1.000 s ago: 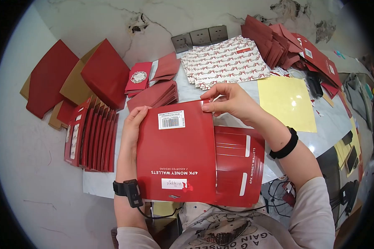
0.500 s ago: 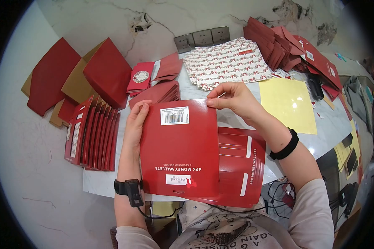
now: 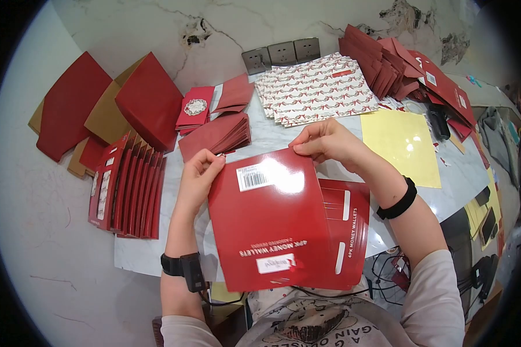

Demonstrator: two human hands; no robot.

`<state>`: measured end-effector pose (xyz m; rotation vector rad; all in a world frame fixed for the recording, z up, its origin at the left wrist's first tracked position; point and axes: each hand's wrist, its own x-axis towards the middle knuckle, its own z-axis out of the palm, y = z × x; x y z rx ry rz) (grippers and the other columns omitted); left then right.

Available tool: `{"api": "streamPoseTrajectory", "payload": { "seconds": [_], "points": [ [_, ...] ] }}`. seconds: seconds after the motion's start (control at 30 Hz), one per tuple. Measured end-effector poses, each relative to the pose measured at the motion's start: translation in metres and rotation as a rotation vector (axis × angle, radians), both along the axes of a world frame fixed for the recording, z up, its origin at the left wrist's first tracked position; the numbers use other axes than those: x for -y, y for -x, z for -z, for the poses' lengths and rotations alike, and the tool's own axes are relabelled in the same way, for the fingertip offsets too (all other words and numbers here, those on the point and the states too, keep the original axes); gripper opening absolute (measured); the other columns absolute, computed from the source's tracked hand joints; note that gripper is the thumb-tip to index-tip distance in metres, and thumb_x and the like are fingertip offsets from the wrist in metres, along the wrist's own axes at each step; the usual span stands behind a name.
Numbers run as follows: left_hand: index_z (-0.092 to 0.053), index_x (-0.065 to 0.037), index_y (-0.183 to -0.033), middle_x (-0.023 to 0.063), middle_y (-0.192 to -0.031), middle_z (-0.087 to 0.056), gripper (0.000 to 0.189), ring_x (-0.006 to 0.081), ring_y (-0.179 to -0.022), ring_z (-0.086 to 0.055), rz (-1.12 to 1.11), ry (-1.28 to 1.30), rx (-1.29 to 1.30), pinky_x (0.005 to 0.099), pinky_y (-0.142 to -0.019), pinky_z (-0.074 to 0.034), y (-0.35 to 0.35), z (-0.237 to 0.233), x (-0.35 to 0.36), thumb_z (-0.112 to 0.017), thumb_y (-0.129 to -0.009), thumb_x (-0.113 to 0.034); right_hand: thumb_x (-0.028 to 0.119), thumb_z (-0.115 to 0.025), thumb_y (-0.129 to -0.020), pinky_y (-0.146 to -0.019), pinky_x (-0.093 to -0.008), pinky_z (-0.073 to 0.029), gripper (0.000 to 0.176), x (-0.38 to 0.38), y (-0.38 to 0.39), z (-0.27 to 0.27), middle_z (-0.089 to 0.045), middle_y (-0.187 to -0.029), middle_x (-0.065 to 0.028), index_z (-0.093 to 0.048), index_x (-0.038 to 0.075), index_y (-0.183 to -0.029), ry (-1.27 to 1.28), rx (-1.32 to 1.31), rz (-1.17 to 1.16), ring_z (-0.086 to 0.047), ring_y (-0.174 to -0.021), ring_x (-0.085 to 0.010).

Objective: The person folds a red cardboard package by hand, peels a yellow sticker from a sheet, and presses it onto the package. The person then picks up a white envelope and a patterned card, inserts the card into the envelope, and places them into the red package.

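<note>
A glossy red money-wallet packaging card [image 3: 307, 231], printed "4PK MONEY WALLETS" and bearing a barcode label [image 3: 255, 176], hangs tilted in front of me. My right hand [image 3: 329, 144] pinches its top right corner between thumb and fingers. At the top left corner, my left hand [image 3: 200, 179] is closed in a pinch, with a tiny pale bit showing at the fingertips. Beneath the card, at its right, lies a stack of similar red cards [image 3: 353, 231] with white slots, partly covered.
Red folded packs [image 3: 136, 194] stand in a row at the left, beside large red cartons [image 3: 147, 98]. Behind my hands lie red envelopes [image 3: 217, 136], small red cards [image 3: 194, 110] and bow-patterned sheets [image 3: 318, 89]. A yellow sheet [image 3: 399, 147] is at the right.
The red card has tilted and shifted slightly right and down. My left hand has moved from its left edge to a pinch at the top left corner.
</note>
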<state>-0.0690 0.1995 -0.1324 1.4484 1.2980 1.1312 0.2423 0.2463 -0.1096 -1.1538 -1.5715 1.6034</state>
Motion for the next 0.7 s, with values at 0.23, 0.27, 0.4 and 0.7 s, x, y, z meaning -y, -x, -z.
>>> {"api": "streamPoseTrajectory", "payload": {
  "seconds": [0.23, 0.27, 0.4, 0.7],
  "points": [
    [-0.071, -0.001, -0.112, 0.0078, -0.096, -0.072, 0.027, 0.0106, -0.085, -0.065, 0.189, 0.046, -0.157, 0.0242, -0.074, -0.054, -0.024, -0.017, 0.017, -0.072, -0.087, -0.011, 0.014, -0.073, -0.086, -0.063, -0.0227, -0.052, 0.013, 0.003, 0.002, 0.0, -0.071, -0.081, -0.0027, -0.073, 0.004, -0.092, 0.041, -0.025, -0.105, -0.065, -0.071, -0.0086],
    [-0.071, -0.001, -0.112, 0.0078, -0.096, -0.072, 0.027, 0.0106, -0.085, -0.065, 0.191, 0.046, -0.157, 0.0242, -0.074, -0.054, -0.025, -0.019, 0.017, -0.072, -0.087, -0.011, 0.014, -0.074, -0.085, -0.063, -0.0228, -0.052, 0.014, 0.003, 0.002, 0.0, -0.071, -0.081, -0.0027, -0.073, 0.003, -0.093, 0.031, -0.038, -0.122, -0.065, -0.071, -0.0087],
    [-0.074, 0.002, -0.104, 0.0092, -0.091, -0.073, 0.021, 0.0105, -0.078, -0.066, 0.176, 0.104, -0.092, 0.0231, -0.069, -0.054, -0.021, -0.019, 0.017, -0.073, -0.086, -0.01, 0.014, -0.077, -0.083, -0.064, -0.023, -0.053, 0.016, 0.009, 0.006, -0.003, -0.071, -0.081, -0.0035, -0.074, 0.002, -0.092, -0.017, -0.027, -0.16, -0.065, -0.072, -0.0086],
    [-0.075, 0.003, -0.097, 0.0102, -0.083, -0.073, 0.018, 0.0103, -0.069, -0.066, 0.146, 0.233, -0.026, 0.0227, -0.063, -0.054, -0.028, -0.012, 0.016, -0.074, -0.085, -0.011, 0.003, -0.079, -0.078, -0.068, -0.0214, -0.052, 0.012, 0.004, 0.009, 0.014, -0.073, -0.082, -0.0076, -0.074, -0.003, -0.087, -0.14, 0.014, -0.246, -0.064, -0.072, -0.0081]
  ]
}}
